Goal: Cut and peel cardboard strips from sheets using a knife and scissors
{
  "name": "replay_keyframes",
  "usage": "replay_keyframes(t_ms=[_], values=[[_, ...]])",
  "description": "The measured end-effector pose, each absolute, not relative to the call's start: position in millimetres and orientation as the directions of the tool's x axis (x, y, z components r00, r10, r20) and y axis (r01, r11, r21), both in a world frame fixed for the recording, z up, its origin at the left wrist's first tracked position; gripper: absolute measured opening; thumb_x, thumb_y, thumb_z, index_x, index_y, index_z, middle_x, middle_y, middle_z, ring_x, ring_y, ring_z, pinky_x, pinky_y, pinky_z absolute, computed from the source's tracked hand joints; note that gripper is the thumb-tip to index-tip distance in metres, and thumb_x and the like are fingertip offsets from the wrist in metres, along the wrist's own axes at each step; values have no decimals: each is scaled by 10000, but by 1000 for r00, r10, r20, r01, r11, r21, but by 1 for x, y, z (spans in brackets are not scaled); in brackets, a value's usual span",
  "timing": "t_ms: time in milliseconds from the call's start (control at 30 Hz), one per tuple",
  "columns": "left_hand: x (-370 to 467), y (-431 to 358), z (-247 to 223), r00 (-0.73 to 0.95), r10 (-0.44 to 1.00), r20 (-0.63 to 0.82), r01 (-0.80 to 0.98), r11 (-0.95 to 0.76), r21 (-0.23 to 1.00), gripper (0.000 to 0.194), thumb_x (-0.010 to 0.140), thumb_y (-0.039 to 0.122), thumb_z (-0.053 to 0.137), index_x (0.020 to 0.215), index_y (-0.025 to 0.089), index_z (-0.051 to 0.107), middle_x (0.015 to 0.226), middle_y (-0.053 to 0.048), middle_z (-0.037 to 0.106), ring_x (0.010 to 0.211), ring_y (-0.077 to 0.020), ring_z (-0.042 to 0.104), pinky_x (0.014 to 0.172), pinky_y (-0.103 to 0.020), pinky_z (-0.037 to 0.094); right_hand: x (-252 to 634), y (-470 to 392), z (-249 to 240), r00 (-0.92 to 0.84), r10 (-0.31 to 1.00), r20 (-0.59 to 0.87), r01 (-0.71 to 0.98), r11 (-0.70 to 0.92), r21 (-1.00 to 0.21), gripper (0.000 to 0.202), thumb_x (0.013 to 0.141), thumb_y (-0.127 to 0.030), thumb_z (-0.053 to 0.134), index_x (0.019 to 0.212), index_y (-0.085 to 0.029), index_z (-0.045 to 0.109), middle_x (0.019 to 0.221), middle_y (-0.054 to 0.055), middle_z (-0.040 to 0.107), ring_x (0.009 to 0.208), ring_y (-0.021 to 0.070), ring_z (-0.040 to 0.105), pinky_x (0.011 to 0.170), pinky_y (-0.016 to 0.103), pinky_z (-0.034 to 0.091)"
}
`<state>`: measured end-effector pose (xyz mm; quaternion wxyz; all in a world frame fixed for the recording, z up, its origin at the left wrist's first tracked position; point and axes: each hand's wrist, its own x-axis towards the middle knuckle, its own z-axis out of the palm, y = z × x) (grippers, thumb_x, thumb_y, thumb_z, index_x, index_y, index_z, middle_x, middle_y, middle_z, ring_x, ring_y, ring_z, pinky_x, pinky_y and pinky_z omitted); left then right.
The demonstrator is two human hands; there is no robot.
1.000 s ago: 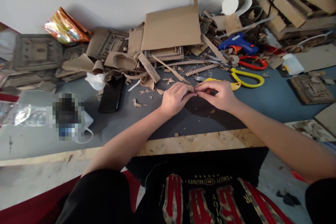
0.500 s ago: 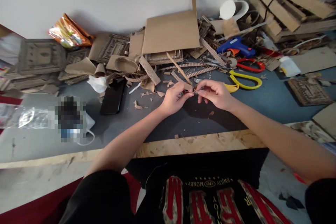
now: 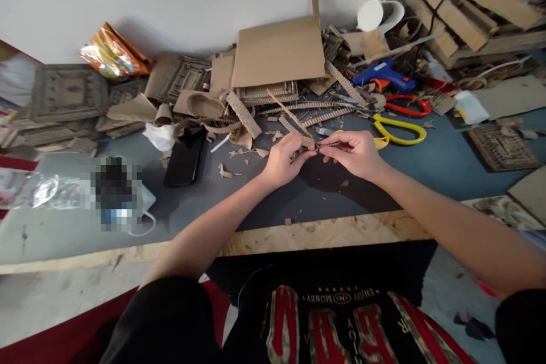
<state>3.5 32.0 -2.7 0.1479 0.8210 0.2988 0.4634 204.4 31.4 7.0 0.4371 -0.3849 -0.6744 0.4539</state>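
Note:
Near the middle of the grey table, my left hand (image 3: 285,160) is closed on a thin cardboard strip (image 3: 290,112), which sticks up and to the left from the fingers. Its fingertips meet those of my right hand (image 3: 355,153), whose thumb and fingers pinch a small ridged cardboard piece (image 3: 325,147) between the two hands. The fingers partly hide this piece. Yellow-handled scissors (image 3: 401,131) lie just beyond my right hand, and more corrugated strips (image 3: 327,117) lie behind both hands.
A black phone (image 3: 184,158) lies at the left. Behind are a large cardboard sheet (image 3: 278,52), a blue glue gun (image 3: 384,76) and red-handled scissors (image 3: 409,106). A white bottle (image 3: 471,107) and stacked cardboard pieces (image 3: 469,11) are at the right. The wooden table edge (image 3: 333,232) runs in front.
My right hand has shifted slightly and its fingers are straighter, showing more of the ridged piece. The thin strip by my left hand has tilted a little further left.

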Motion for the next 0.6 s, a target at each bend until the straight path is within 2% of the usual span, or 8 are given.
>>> replay_keyframes(t_ms=[233, 400, 600], values=[[3, 28, -4, 253, 697, 671, 468, -695, 546, 142, 903, 285, 637, 819, 171, 628, 749, -8, 667, 681, -104, 570, 649, -219, 454, 203, 30, 8, -197, 939, 281, 160, 314, -936, 217, 771, -354, 762, 859, -156, 768, 667, 37, 712, 516, 117, 648, 479, 230, 512], [4, 26, -4, 226, 733, 641, 470, -659, 588, 178, 912, 315, 620, 817, 165, 627, 773, -18, 677, 622, -93, 518, 620, -223, 448, 203, 31, 8, -244, 936, 253, 119, 287, -950, 199, 781, -354, 756, 854, -170, 744, 684, 21, 707, 534, 106, 645, 488, 218, 505], [8, 23, -4, 109, 711, 695, 548, -627, 554, 164, 913, 301, 620, 819, 171, 658, 774, -25, 686, 648, -102, 536, 598, -218, 449, 203, 30, 9, -248, 951, 183, 36, 198, -980, 223, 782, -373, 753, 838, -164, 700, 646, 18, 687, 489, 92, 605, 448, 208, 486]])
